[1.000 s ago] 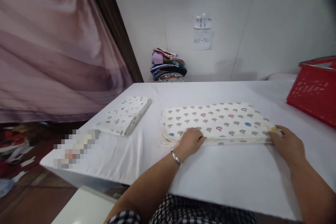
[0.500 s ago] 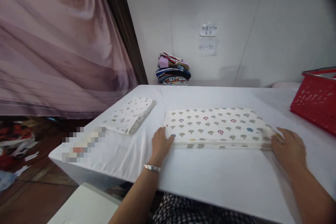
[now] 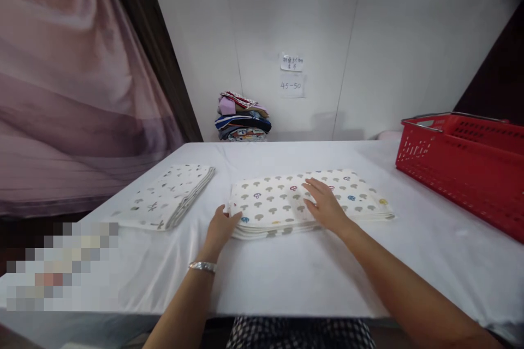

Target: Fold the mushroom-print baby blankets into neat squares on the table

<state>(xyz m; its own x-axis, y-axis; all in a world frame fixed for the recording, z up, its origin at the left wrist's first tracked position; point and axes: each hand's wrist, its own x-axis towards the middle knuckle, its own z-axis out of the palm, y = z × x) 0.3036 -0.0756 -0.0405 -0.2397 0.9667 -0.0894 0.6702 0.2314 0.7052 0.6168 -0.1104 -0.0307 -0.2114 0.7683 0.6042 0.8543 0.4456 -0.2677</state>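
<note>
A pink curtain (image 3: 73, 98) hangs at left, a red basket (image 3: 462, 166) stands at right, stacked fabrics (image 3: 243, 121) between.

Looks like a makeshift indoor workroom, though I can't tell if it's in a home or a shop. There's a white-covered table (image 3: 286, 278) with a folded mushroom-print cloth (image 3: 270, 196) and a red basket (image 3: 462, 155), plus a fabric pile (image 3: 243, 121), handwritten notes (image 3: 291, 87) stuck on a plain wall (image 3: 286, 5) and a pink curtain (image 3: 73, 92).

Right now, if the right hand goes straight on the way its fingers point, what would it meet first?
The right hand is over the mushroom-print cloth. Beyond it, across the white table, the fabric stack near the wall seems first in line, though depth is unclear.
</note>
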